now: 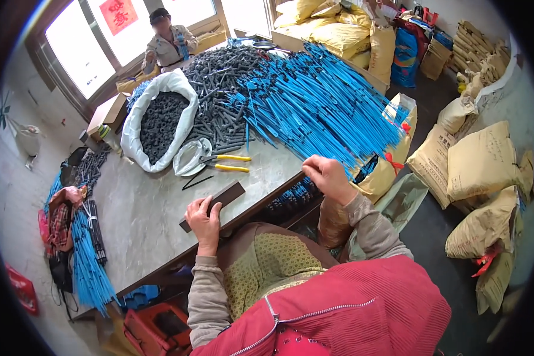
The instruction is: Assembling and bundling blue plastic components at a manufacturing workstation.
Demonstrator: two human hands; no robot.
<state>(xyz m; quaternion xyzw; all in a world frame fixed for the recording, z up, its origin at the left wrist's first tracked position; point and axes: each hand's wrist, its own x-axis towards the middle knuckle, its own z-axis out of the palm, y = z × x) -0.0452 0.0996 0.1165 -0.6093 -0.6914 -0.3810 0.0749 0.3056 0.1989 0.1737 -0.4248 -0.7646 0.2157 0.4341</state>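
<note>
My left hand (204, 223) is closed over a dark rectangular bar (227, 196) that lies at an angle by the near edge of the table. Its thumb and fingers press on the bar's left part. Over the table's front edge, to the right, my right hand (329, 179) is curled with thumb and fingertips together. What it pinches, if anything, is hidden. Just beyond it spreads a large pile of blue rods (320, 101) with black fittings. Yellow-handled pliers (231, 167) and a few thin black pieces (197, 181) rest between the bar and a small white-lined bowl (191, 155).
A white sack (127, 133) of small black parts stands at the left, beside a heap of dark grey tubes (219, 113). Another person (169, 44) sits across the table. Full sacks (480, 160) line the right side. Bundled blue rods (89, 261) hang over the table's left end.
</note>
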